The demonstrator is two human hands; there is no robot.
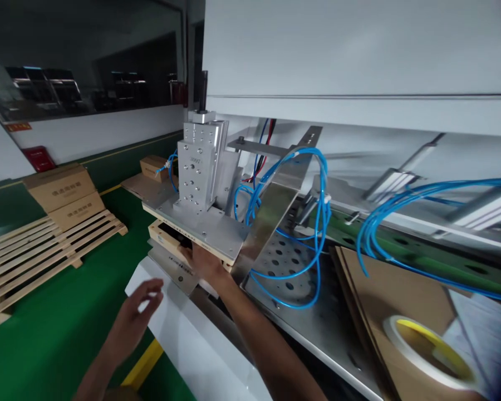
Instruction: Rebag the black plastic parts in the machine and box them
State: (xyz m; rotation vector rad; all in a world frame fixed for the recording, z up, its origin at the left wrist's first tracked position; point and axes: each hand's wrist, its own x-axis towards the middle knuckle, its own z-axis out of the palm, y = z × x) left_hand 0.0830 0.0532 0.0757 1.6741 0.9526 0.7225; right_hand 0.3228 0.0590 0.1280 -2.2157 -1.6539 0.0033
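My right hand (204, 263) reaches into the gap beneath the upper metal plate (200, 225) of a press-like machine. Its fingers are at a cream-coloured frame block (163, 238) on the lower plate (173, 268); the fingertips are mostly hidden, so I cannot tell whether they grip it. Above the upper plate rises a silver slide block (196, 172) marked with engraved digits. My left hand (134, 314) hovers left of the machine over the white panel's edge (162, 312), its fingers curled but apart, with nothing in them.
Blue air hoses (317, 223) loop beside a slanted metal bracket (275, 217). At the right, a tape roll (430, 351) lies on cardboard (371, 295) near papers (488, 328). A wooden pallet (45, 256) and cartons (67, 195) stand on the green floor to the left.
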